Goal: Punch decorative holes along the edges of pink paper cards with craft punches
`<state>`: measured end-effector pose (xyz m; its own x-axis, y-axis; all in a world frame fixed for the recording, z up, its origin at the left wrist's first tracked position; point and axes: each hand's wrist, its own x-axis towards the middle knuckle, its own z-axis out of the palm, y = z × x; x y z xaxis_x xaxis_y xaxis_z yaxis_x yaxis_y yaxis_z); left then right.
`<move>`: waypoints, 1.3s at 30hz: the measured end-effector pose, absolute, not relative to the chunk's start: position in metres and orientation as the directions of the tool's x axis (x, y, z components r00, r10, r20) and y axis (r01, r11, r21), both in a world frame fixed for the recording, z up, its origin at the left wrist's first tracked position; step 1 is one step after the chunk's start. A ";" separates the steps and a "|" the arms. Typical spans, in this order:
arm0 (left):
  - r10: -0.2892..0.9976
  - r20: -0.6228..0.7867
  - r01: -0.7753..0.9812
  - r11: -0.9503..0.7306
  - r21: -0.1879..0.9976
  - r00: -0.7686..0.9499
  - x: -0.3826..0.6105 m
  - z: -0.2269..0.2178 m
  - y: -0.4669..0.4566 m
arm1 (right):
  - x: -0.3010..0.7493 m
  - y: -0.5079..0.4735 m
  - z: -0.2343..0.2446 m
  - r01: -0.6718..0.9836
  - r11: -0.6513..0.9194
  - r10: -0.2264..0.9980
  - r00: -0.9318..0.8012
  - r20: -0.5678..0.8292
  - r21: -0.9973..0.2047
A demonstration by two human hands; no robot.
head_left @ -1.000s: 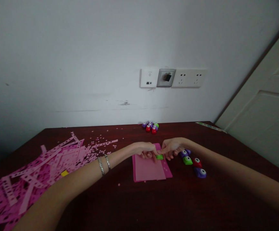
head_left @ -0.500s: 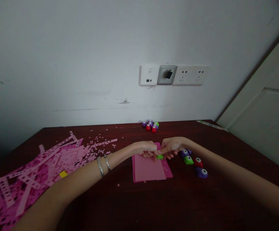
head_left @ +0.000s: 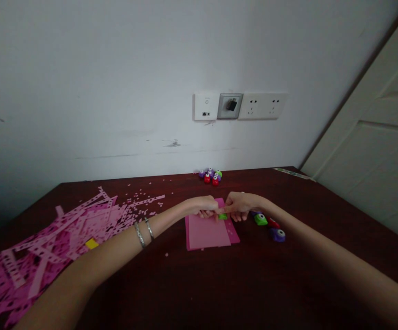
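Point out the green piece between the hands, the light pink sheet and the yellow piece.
Green piece [head_left: 222, 216]: head view, on its visible green surface.
Light pink sheet [head_left: 208, 232]: head view, on its uncovered middle.
Yellow piece [head_left: 91, 244]: head view, on its visible face.

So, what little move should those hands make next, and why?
Probably a downward press on the green paper punch: the left hand and right hand meet at it, over the pink paper sheets. The hole-filled pink strips heaped at the left suggest punching is the work here.
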<state>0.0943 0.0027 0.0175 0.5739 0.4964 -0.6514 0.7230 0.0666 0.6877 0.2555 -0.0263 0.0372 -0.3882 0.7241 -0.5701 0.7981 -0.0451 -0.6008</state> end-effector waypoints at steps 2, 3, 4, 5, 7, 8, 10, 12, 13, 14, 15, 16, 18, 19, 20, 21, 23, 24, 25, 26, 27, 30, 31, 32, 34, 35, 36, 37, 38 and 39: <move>0.522 -0.627 0.713 0.049 0.699 0.578 0.093 0.019 0.000 | 0.255 -0.031 0.039 0.784 -0.024 0.760 -0.389 -0.521 -0.621; 0.532 -0.616 0.709 0.041 0.704 0.580 0.093 0.020 -0.001 | 0.255 -0.032 0.039 0.777 -0.009 0.776 -0.391 -0.494 -0.629; 0.549 -0.603 0.709 0.027 0.705 0.579 0.092 0.020 -0.002 | 0.256 -0.034 0.039 0.772 0.012 0.791 -0.397 -0.466 -0.636; 0.576 -0.584 0.714 0.002 0.701 0.572 0.092 0.020 -0.003 | 0.258 -0.035 0.039 0.766 0.039 0.802 -0.407 -0.437 -0.642; 0.656 -0.522 0.738 -0.078 0.670 0.544 0.091 0.019 -0.006 | 0.262 -0.038 0.039 0.758 0.096 0.818 -0.430 -0.382 -0.646; 0.693 -0.485 0.752 -0.125 0.647 0.533 0.092 0.018 -0.008 | 0.264 -0.039 0.040 0.753 0.120 0.822 -0.441 -0.361 -0.648; 0.748 -0.402 0.770 -0.221 0.599 0.528 0.092 0.016 -0.011 | 0.269 -0.041 0.043 0.744 0.142 0.826 -0.452 -0.336 -0.653; 0.785 -0.298 0.766 -0.319 0.557 0.544 0.092 0.014 -0.016 | 0.272 -0.044 0.047 0.744 0.141 0.835 -0.444 -0.325 -0.653; 0.799 -0.244 0.764 -0.363 0.534 0.550 0.092 0.013 -0.018 | 0.273 -0.045 0.050 0.746 0.138 0.842 -0.435 -0.319 -0.651; 0.810 -0.191 0.761 -0.400 0.511 0.554 0.090 0.014 -0.021 | 0.274 -0.046 0.052 0.749 0.136 0.851 -0.423 -0.310 -0.648; 0.819 -0.145 0.760 -0.428 0.489 0.555 0.089 0.015 -0.025 | 0.274 -0.046 0.053 0.752 0.136 0.862 -0.411 -0.296 -0.645; 0.827 -0.107 0.761 -0.448 0.469 0.552 0.086 0.017 -0.029 | 0.274 -0.047 0.054 0.753 0.143 0.871 -0.404 -0.280 -0.642; 0.836 -0.027 0.765 -0.489 0.419 0.549 0.080 0.022 -0.039 | 0.273 -0.048 0.054 0.743 0.182 0.873 -0.423 -0.242 -0.644; 0.831 0.020 0.765 -0.520 0.379 0.555 0.076 0.024 -0.046 | 0.273 -0.048 0.053 0.733 0.206 0.867 -0.444 -0.226 -0.648; 0.817 0.070 0.762 -0.561 0.324 0.572 0.072 0.025 -0.052 | 0.272 -0.048 0.051 0.722 0.230 0.859 -0.466 -0.213 -0.653; 0.796 0.114 0.756 -0.602 0.258 0.595 0.068 0.024 -0.059 | 0.272 -0.048 0.049 0.712 0.252 0.851 -0.486 -0.200 -0.656; 0.749 0.160 0.739 -0.662 0.123 0.643 0.061 0.020 -0.071 | 0.270 -0.047 0.045 0.709 0.294 0.848 -0.503 -0.167 -0.641; 0.727 0.158 0.726 -0.684 0.072 0.668 0.058 0.016 -0.077 | 0.269 -0.047 0.043 0.715 0.320 0.851 -0.505 -0.143 -0.621; 0.705 0.140 0.708 -0.705 0.034 0.695 0.055 0.012 -0.081 | 0.268 -0.046 0.041 0.723 0.351 0.852 -0.510 -0.116 -0.595; 0.684 0.110 0.687 -0.727 0.011 0.721 0.052 0.007 -0.084 | 0.267 -0.046 0.039 0.731 0.382 0.851 -0.516 -0.092 -0.565; 0.663 0.075 0.665 -0.747 0.001 0.745 0.049 0.004 -0.086 | 0.266 -0.045 0.037 0.738 0.411 0.848 -0.525 -0.073 -0.535; 0.621 -0.022 0.621 -0.783 0.027 0.783 0.042 -0.003 -0.086 | 0.264 -0.043 0.031 0.748 0.469 0.835 -0.549 -0.042 -0.468; 0.615 -0.042 0.616 -0.786 0.046 0.788 0.041 -0.003 -0.085 | 0.264 -0.043 0.029 0.748 0.480 0.829 -0.557 -0.040 -0.458; 0.611 -0.058 0.614 -0.787 0.065 0.790 0.040 -0.004 -0.084 | 0.263 -0.042 0.027 0.745 0.489 0.824 -0.566 -0.041 -0.452; 0.608 -0.084 0.614 -0.784 0.097 0.790 0.038 -0.003 -0.081 | 0.263 -0.041 0.023 0.745 0.500 0.816 -0.577 -0.049 -0.443; 0.608 -0.096 0.615 -0.781 0.109 0.788 0.038 -0.003 -0.080 | 0.263 -0.040 0.022 0.748 0.502 0.814 -0.578 -0.055 -0.433; 0.608 -0.108 0.618 -0.778 0.118 0.786 0.038 -0.003 -0.079 | 0.263 -0.040 0.020 0.754 0.503 0.815 -0.576 -0.057 -0.423; 0.608 -0.118 0.619 -0.775 0.125 0.785 0.037 -0.003 -0.078 | 0.263 -0.039 0.019 0.757 0.504 0.817 -0.574 -0.056 -0.415; 0.607 -0.125 0.619 -0.774 0.131 0.785 0.037 -0.003 -0.077 | 0.263 -0.039 0.019 0.758 0.506 0.816 -0.575 -0.056 -0.411; 0.602 -0.131 0.616 -0.776 0.138 0.787 0.037 -0.003 -0.076 | 0.264 -0.038 0.018 0.757 0.509 0.815 -0.577 -0.054 -0.410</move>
